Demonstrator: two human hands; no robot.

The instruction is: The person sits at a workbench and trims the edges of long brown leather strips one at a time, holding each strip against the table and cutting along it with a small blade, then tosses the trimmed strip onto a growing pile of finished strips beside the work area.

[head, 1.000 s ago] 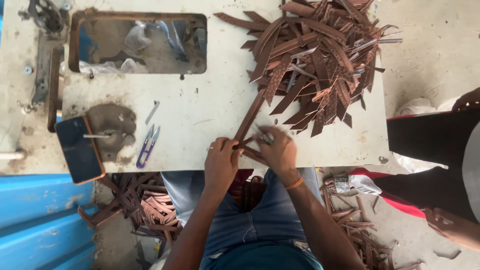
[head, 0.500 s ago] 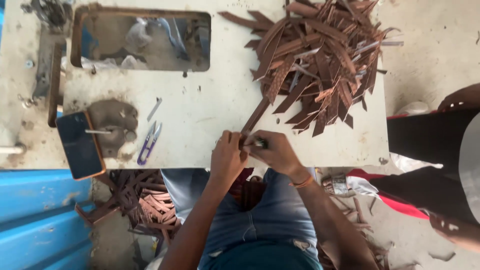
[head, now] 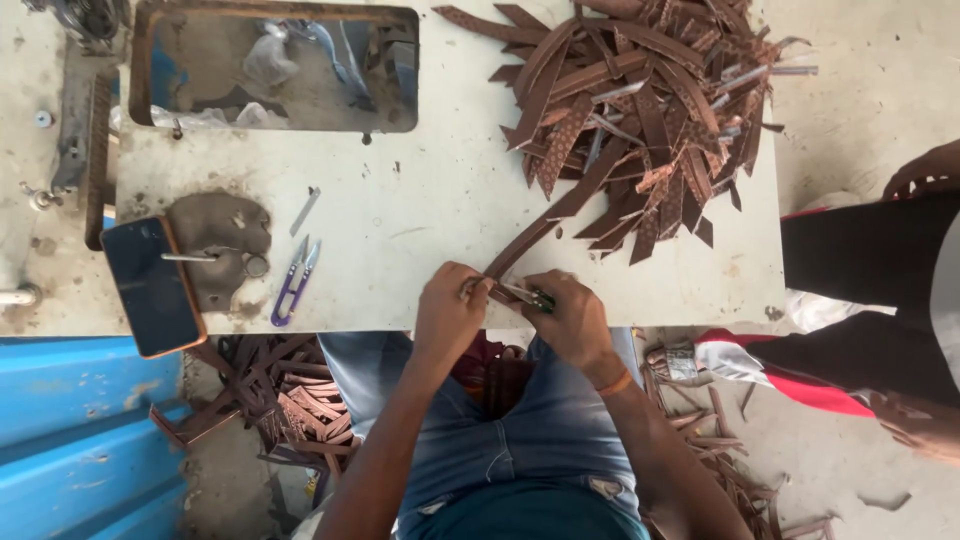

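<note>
At the near edge of the white table, our two hands meet over one long brown strip. The strip lies slanted: its near end is pinched in our hands, and its far end runs up and to the right into the big pile of brown strips. So the strip points away from us, toward the pile.

Our left hand is curled closed, with its fingertips pinching the near end of the strip. Our right hand is closed too, around a small dark tool that touches the strip right beside the left fingers. We cannot tell what kind of tool it is. Both hands are at the strip's near end, just beside each other; the left is a bit closer to the tip.

The purple snips lie well apart to the left, near the dark phone.

Compared with a moment ago, our hands are in much the same spot on the edge, and the right hand has come closer to the left, so they now almost touch
</note>
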